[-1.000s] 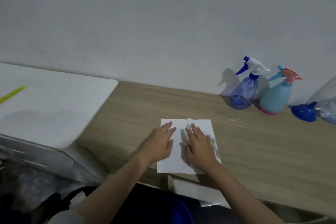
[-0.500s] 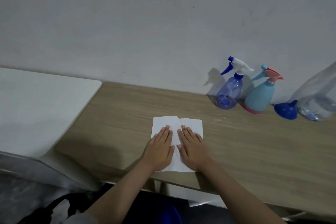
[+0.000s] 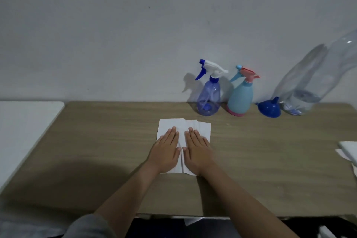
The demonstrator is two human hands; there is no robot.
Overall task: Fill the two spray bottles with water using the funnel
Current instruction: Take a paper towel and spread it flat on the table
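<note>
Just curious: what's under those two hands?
A white paper sheet lies flat on the table under the left hand and right hand. The covered part of the sheet cannot be seen.

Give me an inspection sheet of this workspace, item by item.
Surface: wooden table, bare at the near right; a white surface adjoins it on the left.
Job's things: clear blue spray bottle and teal spray bottle upright by the wall, spray heads on; blue funnel mouth-down to their right; large clear water bottle with some water in it.
Clutter: white paper towel at centre; more white paper at the right edge.
Grippers: left hand and right hand flat on the towel, holding nothing.
Cables: nothing seen.
Surroundings: plain grey wall.
</note>
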